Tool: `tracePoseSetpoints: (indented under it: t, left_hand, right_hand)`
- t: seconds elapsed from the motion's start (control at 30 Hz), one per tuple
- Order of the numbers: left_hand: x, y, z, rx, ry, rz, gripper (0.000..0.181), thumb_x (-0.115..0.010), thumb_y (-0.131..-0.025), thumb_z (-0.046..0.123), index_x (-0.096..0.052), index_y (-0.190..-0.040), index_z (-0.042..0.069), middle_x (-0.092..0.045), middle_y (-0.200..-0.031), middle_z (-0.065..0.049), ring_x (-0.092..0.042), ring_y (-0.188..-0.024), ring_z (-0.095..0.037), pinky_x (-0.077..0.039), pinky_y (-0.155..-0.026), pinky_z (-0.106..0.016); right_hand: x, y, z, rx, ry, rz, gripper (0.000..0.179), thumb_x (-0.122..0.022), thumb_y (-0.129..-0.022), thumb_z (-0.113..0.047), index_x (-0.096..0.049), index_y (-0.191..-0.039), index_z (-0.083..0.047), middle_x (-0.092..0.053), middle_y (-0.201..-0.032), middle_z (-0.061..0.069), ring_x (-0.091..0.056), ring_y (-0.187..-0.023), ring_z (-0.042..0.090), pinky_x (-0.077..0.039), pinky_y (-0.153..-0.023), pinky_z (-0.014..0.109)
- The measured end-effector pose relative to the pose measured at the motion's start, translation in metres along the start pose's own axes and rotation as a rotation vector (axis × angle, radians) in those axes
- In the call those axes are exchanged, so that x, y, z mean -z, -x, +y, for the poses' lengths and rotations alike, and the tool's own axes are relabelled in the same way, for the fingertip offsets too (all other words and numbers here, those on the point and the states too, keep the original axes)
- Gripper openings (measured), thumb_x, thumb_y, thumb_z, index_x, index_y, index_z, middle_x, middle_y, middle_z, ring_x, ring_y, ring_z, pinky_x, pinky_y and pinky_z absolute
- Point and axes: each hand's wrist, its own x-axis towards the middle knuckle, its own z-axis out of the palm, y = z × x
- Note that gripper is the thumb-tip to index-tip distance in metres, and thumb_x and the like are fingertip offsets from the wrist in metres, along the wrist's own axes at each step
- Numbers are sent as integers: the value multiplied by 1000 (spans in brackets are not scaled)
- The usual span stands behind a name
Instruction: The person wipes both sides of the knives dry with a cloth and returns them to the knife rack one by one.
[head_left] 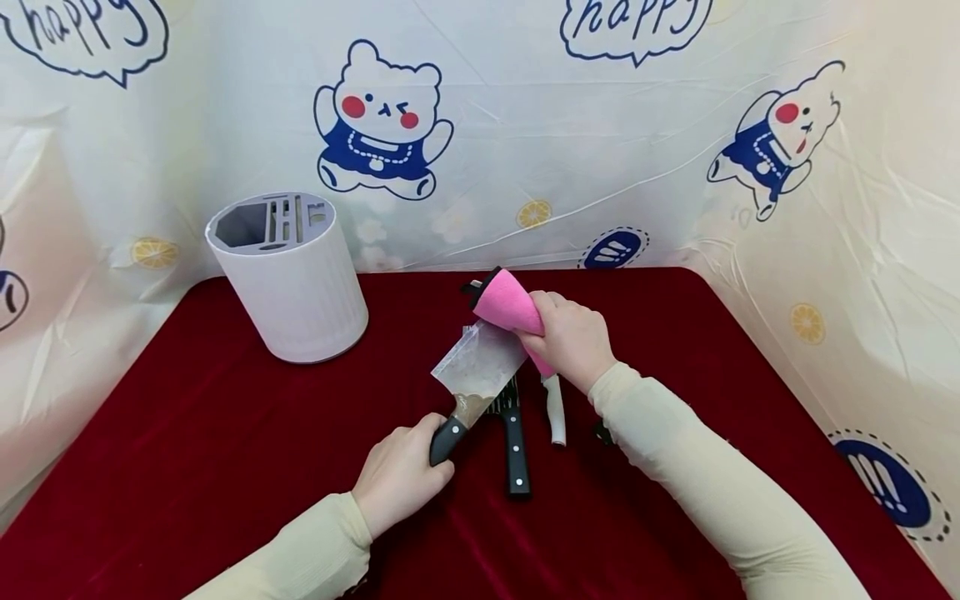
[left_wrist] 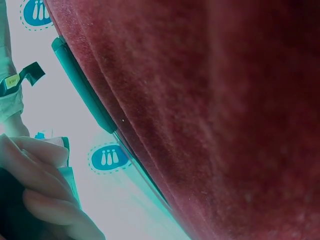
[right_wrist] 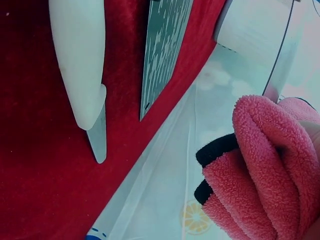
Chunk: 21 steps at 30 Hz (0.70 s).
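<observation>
My left hand (head_left: 401,475) grips the dark riveted handle of a cleaver (head_left: 480,362), its broad blade slanting up to the right above the table. A pink cloth (head_left: 510,302) with black edging is bunched in my right hand (head_left: 573,333) and touches the far part of the blade, covering some of it. Beneath the cleaver lies a knife with a black handle (head_left: 516,454), its blade partly hidden. To its right is a white-handled knife (head_left: 555,410), whose short blade (right_wrist: 97,135) shows in the right wrist view.
A white round knife block (head_left: 292,292) with slots on top stands at the back left. Dark red cloth (head_left: 225,467) covers the table. Behind it hangs a printed sheet (head_left: 487,167). A small dark object (head_left: 603,432) lies partly hidden by the right forearm.
</observation>
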Motion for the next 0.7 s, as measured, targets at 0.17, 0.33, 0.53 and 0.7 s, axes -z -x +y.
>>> tracePoseSetpoints:
  t: [0.17, 0.33, 0.53, 0.7]
  left_hand:
    - [0, 1, 1, -5, -2, 3, 29, -69, -75, 5, -63, -103, 11, -50, -59, 4, -45, -51, -11, -37, -47, -27]
    - [-1, 1, 1, -10, -7, 5, 30, -69, -75, 5, -63, -104, 10, -51, -59, 4, -45, -51, -11, -37, -47, -27]
    - [-2, 1, 1, -16, -12, 5, 28, -69, -75, 5, -63, -101, 11, -50, -59, 4, -45, -51, -11, -37, -47, -27]
    - [-2, 2, 1, -19, -11, 3, 27, -68, -75, 5, -64, -101, 11, -50, -58, 4, -45, -51, -11, -37, -47, -27]
  right_hand:
    - [0, 0, 5, -19, -11, 5, 49, -73, -87, -37, -59, -125, -10, -70, -112, 12, -69, -80, 28, -58, -64, 43]
    - [1, -1, 9, -39, -24, 3, 51, -72, -88, -39, -58, -127, -10, -69, -116, 12, -69, -84, 29, -58, -65, 45]
    - [1, -2, 14, -74, -39, -10, 51, -71, -88, -39, -58, -128, -10, -69, -116, 12, -69, -84, 29, -58, -66, 45]
    - [1, -2, 17, -83, -44, 2, 50, -71, -89, -39, -58, -127, -10, -70, -114, 13, -68, -82, 29, -58, -65, 45]
